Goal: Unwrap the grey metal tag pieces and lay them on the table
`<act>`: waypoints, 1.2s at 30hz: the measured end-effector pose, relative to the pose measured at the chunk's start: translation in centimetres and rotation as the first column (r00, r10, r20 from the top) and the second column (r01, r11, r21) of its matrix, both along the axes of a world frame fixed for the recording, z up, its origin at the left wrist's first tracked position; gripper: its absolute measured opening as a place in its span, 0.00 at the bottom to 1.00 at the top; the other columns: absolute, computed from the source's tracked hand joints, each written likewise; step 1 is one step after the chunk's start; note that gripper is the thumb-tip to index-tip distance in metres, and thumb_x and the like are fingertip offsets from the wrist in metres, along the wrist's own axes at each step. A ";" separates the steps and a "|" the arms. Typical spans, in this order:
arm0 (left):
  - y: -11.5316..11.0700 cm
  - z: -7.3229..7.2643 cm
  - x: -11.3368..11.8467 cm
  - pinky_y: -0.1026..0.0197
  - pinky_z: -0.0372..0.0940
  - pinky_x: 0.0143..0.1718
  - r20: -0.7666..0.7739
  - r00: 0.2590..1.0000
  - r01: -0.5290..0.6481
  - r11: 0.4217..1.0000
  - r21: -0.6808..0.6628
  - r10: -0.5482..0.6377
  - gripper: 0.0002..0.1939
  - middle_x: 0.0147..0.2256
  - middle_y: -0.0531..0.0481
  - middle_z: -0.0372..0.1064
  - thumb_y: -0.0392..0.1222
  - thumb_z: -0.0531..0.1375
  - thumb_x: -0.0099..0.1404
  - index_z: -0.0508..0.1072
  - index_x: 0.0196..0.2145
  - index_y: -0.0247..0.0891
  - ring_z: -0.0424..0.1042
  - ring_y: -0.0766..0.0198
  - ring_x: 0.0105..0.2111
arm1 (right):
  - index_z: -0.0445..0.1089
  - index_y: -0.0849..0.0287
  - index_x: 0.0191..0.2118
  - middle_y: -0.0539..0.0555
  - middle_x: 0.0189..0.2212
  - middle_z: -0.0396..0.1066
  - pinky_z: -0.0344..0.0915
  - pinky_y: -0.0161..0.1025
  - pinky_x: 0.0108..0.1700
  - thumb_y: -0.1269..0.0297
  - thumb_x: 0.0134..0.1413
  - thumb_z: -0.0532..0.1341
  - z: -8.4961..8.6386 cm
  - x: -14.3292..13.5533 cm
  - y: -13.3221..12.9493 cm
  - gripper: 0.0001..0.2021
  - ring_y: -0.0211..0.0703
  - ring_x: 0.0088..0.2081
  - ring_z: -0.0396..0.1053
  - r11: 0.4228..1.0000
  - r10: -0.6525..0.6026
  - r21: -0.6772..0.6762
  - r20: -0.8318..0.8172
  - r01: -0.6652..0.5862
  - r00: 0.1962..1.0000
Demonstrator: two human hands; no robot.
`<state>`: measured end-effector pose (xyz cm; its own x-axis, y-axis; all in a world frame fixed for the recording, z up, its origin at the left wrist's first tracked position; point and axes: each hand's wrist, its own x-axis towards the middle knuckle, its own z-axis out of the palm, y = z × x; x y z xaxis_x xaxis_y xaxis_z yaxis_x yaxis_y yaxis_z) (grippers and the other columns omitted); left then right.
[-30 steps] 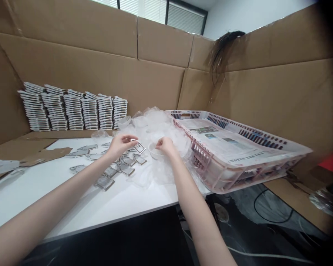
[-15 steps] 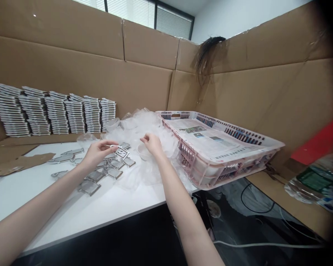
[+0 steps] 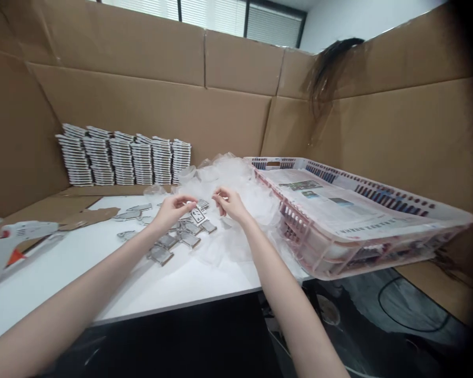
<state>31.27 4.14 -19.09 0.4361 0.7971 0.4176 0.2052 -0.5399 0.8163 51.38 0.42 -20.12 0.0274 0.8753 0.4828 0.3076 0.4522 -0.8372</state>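
Between the thumb and fingers of my left hand point(image 3: 172, 211) is a small flat plate point(image 3: 197, 216) with a white face, dark markings and a dark edge. It is tilted above several loose grey flat pieces point(image 3: 167, 241) scattered on the white table. My right hand point(image 3: 232, 205) is closed in a pinch just to the right of the plate, apart from it. What those fingers hold, if anything, is too small to make out. Behind and below it lies a heap of clear plastic bags point(image 3: 230, 176), and a small translucent bowl is mostly hidden by this hand.
Several neat stacks of thin white-edged pieces point(image 3: 122, 160) stand along the cardboard wall point(image 3: 153, 110). On the right, a pink plastic basket point(image 3: 319, 262) lined with newspaper point(image 3: 323, 202) overhangs the table edge. A white glue gun point(image 3: 18, 231) lies at far left.
The view has turned left, bringing the glue gun into sight. My right hand has come closer to the plate in my left hand, moving away from over the bowl.
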 end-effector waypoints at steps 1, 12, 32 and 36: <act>-0.1 0.0 0.0 0.66 0.57 0.23 0.000 1.000 -0.003 1.000 -0.011 0.003 0.20 0.24 0.50 0.70 0.54 0.64 0.53 0.77 0.36 0.34 0.64 0.68 0.22 | 0.64 0.57 0.33 0.42 0.20 0.62 0.54 0.26 0.15 0.60 0.54 0.58 0.0 -0.2 -0.1 0.06 0.27 0.14 0.60 1.000 0.022 -0.002 0.005 -0.022 1.000; -0.4 0.4 -0.5 0.61 0.68 0.37 0.046 0.980 0.197 0.979 -0.042 -0.195 0.19 0.34 0.45 0.73 0.53 0.64 0.56 0.75 0.35 0.32 0.72 0.63 0.33 | 0.68 0.60 0.38 0.47 0.23 0.69 0.63 0.31 0.27 0.59 0.43 0.65 -0.1 -0.9 -0.7 0.16 0.33 0.22 0.64 0.991 0.132 -0.034 -0.009 -0.133 0.991; 0.7 -0.6 -0.6 0.58 0.65 0.43 -0.051 0.967 0.256 0.952 0.169 -0.251 0.20 0.47 0.44 0.70 0.45 0.62 0.60 0.69 0.50 0.38 0.69 0.60 0.42 | 0.73 0.61 0.27 0.50 0.23 0.72 0.60 0.33 0.26 0.63 0.43 0.65 -0.2 -1.1 -0.7 0.06 0.34 0.22 0.63 0.998 -0.013 0.059 0.144 0.005 0.990; 0.7 -0.7 -0.5 0.59 0.64 0.43 -0.052 0.967 0.256 0.949 0.185 -0.251 0.19 0.47 0.45 0.71 0.44 0.62 0.59 0.70 0.48 0.39 0.69 0.61 0.42 | 0.73 0.60 0.27 0.50 0.23 0.71 0.60 0.33 0.28 0.68 0.44 0.63 -0.3 -0.9 -0.5 0.03 0.34 0.23 0.63 0.995 -0.026 0.099 0.184 0.008 0.983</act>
<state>30.72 4.80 -19.75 0.6269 0.5662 0.5351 0.0619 -0.7208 0.6903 50.45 -0.05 -20.46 -0.0553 0.8242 0.5635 0.4611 0.5217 -0.7178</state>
